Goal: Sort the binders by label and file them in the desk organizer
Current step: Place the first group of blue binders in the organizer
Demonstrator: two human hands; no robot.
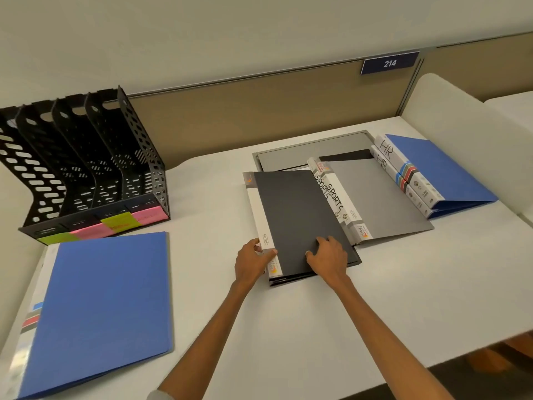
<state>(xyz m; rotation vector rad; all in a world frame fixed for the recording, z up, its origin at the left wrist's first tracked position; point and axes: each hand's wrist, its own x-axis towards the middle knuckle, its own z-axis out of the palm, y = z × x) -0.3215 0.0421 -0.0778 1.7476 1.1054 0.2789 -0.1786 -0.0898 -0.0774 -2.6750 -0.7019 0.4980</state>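
Holding the black binder (291, 215), left hand (251, 265) pinches its spine edge, right hand (328, 259) presses loose-fingered.

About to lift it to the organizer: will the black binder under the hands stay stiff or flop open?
Probably stiff: the black binder lies flat with straight edges. Its cover may swing open if lifted by the spine alone, where the left hand grips. It looks thin, so likely light.

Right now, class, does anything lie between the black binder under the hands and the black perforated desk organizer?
Nothing visible: bare white desk separates the black binder from the organizer; the blue binder lies nearer, off that line.
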